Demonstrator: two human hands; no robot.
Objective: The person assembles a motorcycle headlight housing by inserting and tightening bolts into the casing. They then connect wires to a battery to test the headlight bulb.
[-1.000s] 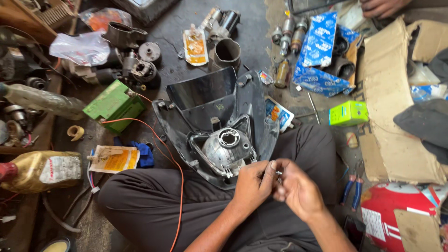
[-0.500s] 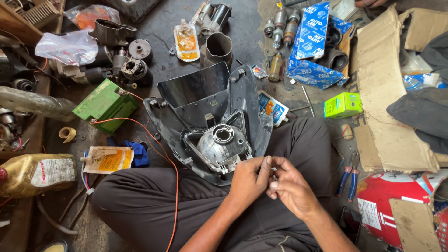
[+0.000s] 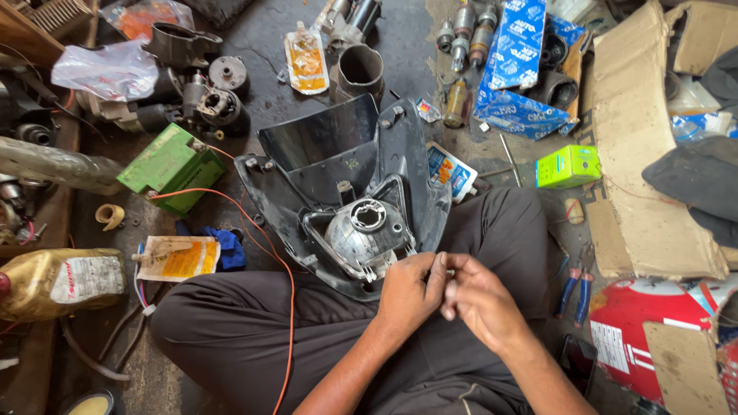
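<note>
A: What's in the hands?
B: Small part, too hidden to name, pinched between left hand and right hand, frame centre-bottom, over the lap. Axis unreadable.
A: Headlight?
B: Headlight housing propped on the left leg, reflector back facing up, probably for access; long axis runs toward upper frame. Green battery left, orange wire trailing.
</note>
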